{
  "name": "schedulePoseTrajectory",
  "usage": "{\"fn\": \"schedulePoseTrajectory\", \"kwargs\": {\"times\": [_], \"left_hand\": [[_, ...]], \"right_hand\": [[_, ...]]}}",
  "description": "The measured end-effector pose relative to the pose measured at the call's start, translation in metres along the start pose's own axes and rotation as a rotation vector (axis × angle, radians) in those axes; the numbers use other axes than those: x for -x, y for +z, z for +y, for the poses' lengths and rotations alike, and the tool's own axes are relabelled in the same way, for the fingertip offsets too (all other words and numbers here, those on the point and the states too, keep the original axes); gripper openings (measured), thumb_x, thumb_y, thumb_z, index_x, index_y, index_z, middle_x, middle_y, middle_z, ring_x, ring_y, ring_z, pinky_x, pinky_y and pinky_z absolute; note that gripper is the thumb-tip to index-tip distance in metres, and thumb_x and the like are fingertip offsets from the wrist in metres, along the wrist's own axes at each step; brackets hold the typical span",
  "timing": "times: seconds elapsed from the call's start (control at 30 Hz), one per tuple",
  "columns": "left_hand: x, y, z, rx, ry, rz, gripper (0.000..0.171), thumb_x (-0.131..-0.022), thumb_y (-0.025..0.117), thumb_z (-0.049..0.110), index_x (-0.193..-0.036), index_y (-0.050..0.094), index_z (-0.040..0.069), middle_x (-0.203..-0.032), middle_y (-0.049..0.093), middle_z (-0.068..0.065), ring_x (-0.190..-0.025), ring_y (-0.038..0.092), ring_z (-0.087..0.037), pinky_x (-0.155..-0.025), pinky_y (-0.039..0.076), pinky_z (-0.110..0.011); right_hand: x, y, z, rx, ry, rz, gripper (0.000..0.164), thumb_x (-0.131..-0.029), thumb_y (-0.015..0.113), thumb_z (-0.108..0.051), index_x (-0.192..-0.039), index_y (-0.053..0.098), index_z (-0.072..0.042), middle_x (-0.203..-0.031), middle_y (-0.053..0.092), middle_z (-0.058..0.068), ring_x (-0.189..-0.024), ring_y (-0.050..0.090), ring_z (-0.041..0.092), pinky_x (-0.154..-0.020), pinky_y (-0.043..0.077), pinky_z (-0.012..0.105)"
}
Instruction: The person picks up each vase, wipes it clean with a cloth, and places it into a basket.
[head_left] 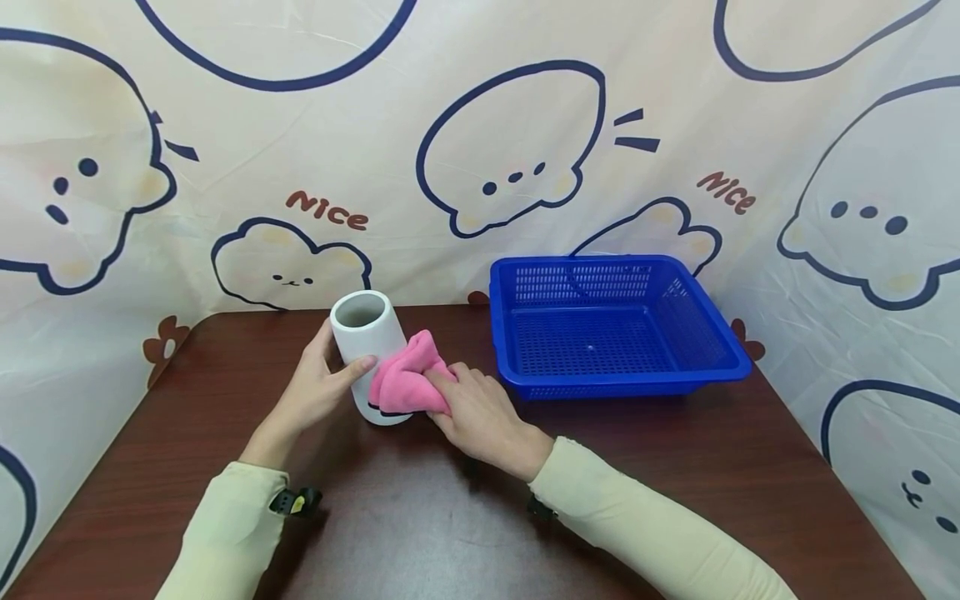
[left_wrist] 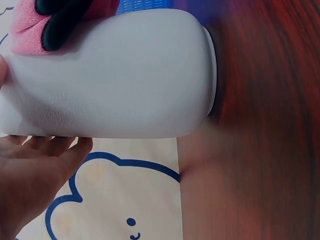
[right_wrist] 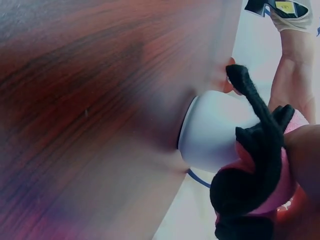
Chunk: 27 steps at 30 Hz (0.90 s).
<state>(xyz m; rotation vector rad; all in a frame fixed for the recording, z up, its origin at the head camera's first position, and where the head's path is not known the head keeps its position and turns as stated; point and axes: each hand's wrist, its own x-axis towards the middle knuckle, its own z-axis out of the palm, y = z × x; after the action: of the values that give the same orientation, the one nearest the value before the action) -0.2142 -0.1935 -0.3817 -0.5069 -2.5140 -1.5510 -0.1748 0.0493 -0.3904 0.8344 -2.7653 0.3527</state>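
Note:
A white vase with a round open mouth stands upright on the brown table, left of the middle. Its left side is gripped by the left hand, thumb across the front and fingers behind. In the right hand is a bunched pink cloth with dark edging, pressed against the vase's front right side. The left wrist view shows the smooth white wall of the vase with the cloth on it. From the right wrist, the cloth's black edging hangs over the vase.
A blue plastic basket with perforated walls stands at the back right of the table. Behind and beside the table hangs a pale curtain printed with cartoon outlines. Both wrists carry dark straps.

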Motion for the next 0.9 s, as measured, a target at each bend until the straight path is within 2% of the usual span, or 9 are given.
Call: {"fn": "schedulePoseTrajectory", "kwargs": {"times": [0.23,0.43,0.6,0.7,0.9], "left_hand": [[0.0012,-0.0006,0.0008,-0.008,0.007,-0.004,0.071,-0.091,0.067,0.020,-0.149,0.028,0.028,-0.139,0.049,-0.002,-0.115,0.054,-0.015,-0.092,0.050,-0.025],[0.0011,-0.0006,-0.0004,0.009,0.027,0.004,0.070,-0.091,0.067,0.017,-0.149,0.030,0.027,-0.137,0.049,-0.002,-0.111,0.054,-0.006,-0.090,0.050,-0.021],[0.0008,-0.0005,-0.0008,0.017,0.038,0.006,0.069,-0.091,0.067,0.016,-0.148,0.030,0.025,-0.136,0.050,-0.003,-0.110,0.055,-0.004,-0.088,0.050,-0.017],[0.0005,-0.0004,-0.0015,0.015,0.031,0.006,0.069,-0.090,0.067,0.017,-0.148,0.030,0.027,-0.135,0.050,-0.002,-0.110,0.055,-0.005,-0.088,0.051,-0.020],[-0.0007,0.0007,-0.0012,0.022,-0.002,0.008,0.070,-0.090,0.068,0.020,-0.147,0.030,0.030,-0.137,0.049,0.000,-0.113,0.055,-0.013,-0.094,0.051,-0.045]], "right_hand": [[0.0025,0.0029,0.0002,0.016,0.002,-0.028,0.033,-0.093,0.060,-0.036,-0.123,0.055,-0.023,-0.094,0.062,0.002,-0.081,0.060,0.019,-0.060,0.046,0.030],[0.0036,0.0050,-0.0002,0.033,-0.004,-0.035,0.033,-0.093,0.061,-0.036,-0.122,0.055,-0.022,-0.094,0.062,0.004,-0.078,0.060,0.020,-0.060,0.046,0.031],[0.0047,0.0064,-0.0006,0.036,-0.004,-0.049,0.032,-0.093,0.060,-0.036,-0.121,0.055,-0.022,-0.094,0.063,0.004,-0.078,0.060,0.020,-0.060,0.047,0.031],[0.0056,0.0072,-0.0007,0.044,-0.009,-0.049,0.031,-0.094,0.059,-0.036,-0.120,0.055,-0.022,-0.092,0.063,0.004,-0.077,0.060,0.020,-0.059,0.045,0.030],[0.0076,0.0093,-0.0007,0.062,-0.013,-0.063,0.029,-0.093,0.060,-0.036,-0.118,0.056,-0.022,-0.089,0.062,0.004,-0.074,0.059,0.020,-0.055,0.041,0.028]]}}
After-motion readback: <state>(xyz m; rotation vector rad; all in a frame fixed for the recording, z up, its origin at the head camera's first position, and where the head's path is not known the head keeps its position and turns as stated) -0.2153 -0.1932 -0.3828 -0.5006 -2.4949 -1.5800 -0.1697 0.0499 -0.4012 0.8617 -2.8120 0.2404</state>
